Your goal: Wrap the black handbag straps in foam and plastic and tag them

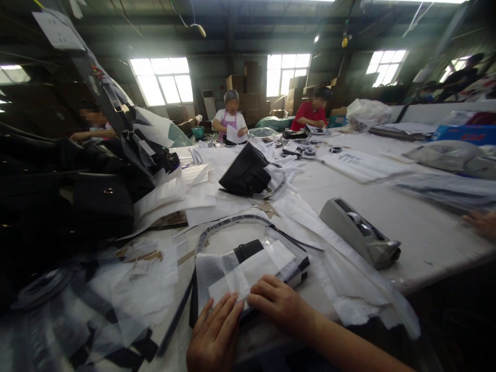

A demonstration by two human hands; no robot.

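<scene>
A small black bag [248, 253] wrapped in white tissue paper [240, 274] lies on the white table [418, 227] close to me. My left hand [215, 333] lies flat with fingers stretched out on the paper's near edge. My right hand [277, 301] presses down beside it with fingers curled onto the wrapped bag. The bag's strap [232, 223] arcs behind it.
A grey tape dispenser [358, 232] stands right of the bag. Another black bag [246, 173] sits mid-table among loose white paper. Black bags [96, 201] pile up at left. Three people work at the far end. Someone's hand [482, 223] shows at the right edge.
</scene>
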